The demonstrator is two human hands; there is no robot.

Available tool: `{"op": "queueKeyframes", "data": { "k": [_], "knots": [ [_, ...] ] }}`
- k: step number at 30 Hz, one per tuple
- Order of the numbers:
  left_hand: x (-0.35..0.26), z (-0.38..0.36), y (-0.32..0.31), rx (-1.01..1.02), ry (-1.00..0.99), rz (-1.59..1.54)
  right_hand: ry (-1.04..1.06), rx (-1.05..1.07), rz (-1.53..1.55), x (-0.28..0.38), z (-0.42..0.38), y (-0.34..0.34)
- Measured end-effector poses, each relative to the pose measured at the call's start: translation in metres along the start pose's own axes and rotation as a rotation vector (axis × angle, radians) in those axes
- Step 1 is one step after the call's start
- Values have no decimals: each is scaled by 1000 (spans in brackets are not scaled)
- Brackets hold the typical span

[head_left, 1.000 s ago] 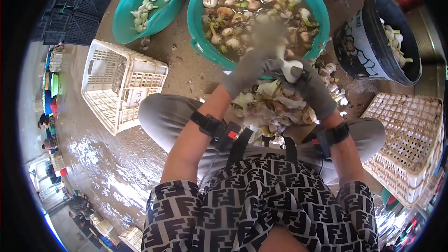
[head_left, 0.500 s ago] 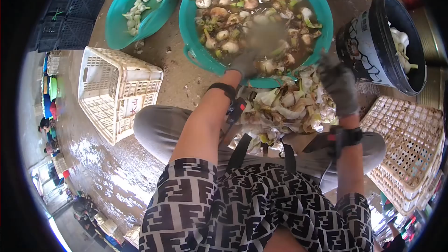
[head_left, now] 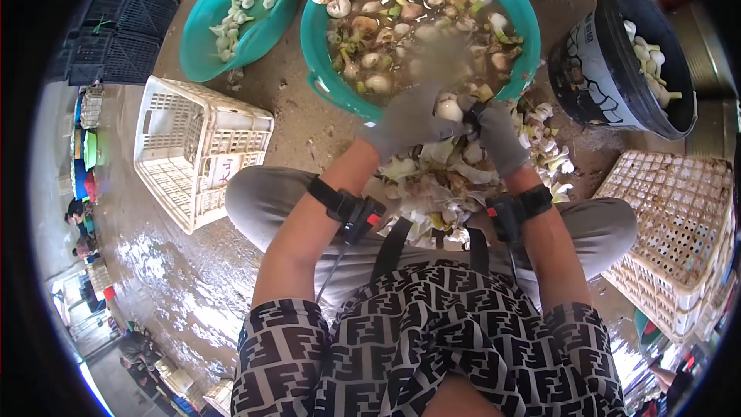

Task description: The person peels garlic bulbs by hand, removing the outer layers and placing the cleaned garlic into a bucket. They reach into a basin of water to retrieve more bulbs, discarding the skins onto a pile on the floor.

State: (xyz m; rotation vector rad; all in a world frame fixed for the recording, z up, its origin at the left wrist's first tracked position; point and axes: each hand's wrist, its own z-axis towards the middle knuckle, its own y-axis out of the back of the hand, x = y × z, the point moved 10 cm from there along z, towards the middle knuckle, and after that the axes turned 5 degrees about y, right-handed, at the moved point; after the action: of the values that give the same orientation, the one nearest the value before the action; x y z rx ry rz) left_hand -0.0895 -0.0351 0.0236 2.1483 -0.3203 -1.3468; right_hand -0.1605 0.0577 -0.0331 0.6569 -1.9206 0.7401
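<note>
My gloved left hand [head_left: 413, 118] is closed around a whitish bulb [head_left: 448, 108] at the near rim of the big teal tub [head_left: 528, 31]. From the right, my gloved right hand [head_left: 500, 135] meets it, fingers closed on a small dark object against the bulb; what that object is I cannot make out. Many bulbs with green stems [head_left: 413, 9] sit in the tub's brown water. Under both hands lies a heap of pale peelings [head_left: 455, 177]. A smear on the lens blurs the tub's middle.
A smaller teal tub [head_left: 202, 54] with white bulbs stands upper left, above a white crate [head_left: 231, 147]. To the right are a black-rimmed bucket [head_left: 590, 69] holding bulbs and an upturned crate [head_left: 671, 216]. Black crates [head_left: 135, 31] and people [head_left: 81, 232] show far left.
Both hands have come together over the tub's near rim. A bulb is now in my left hand, and my right hand has moved left from beside the bucket.
</note>
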Motion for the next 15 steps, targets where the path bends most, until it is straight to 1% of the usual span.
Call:
{"op": "queueKeyframes", "data": {
  "k": [3, 6, 9, 11, 12, 13, 15],
  "knots": [
    [-18, -13, 6, -287, -331, -41, 407, 114, -435, 27, -10, -1],
    [0, -12, -7, -258, -242, -132, 813, 84, -682, 61, -37, -12],
    [4, -14, -9, -196, -171, -259, 530, 168, -621, 40, -28, -8],
    [11, -14, -11, -229, -251, -327, 662, 156, -683, 45, -35, -8],
    [17, -13, -13, -244, -291, -362, 585, 122, -613, 39, -30, -2],
    [39, 0, -29, -59, -158, -803, 511, 85, -538, 33, -27, 4],
    [54, 10, -68, 349, 154, -1657, 79, -37, -181, -2, -20, 14]
  ]
}}
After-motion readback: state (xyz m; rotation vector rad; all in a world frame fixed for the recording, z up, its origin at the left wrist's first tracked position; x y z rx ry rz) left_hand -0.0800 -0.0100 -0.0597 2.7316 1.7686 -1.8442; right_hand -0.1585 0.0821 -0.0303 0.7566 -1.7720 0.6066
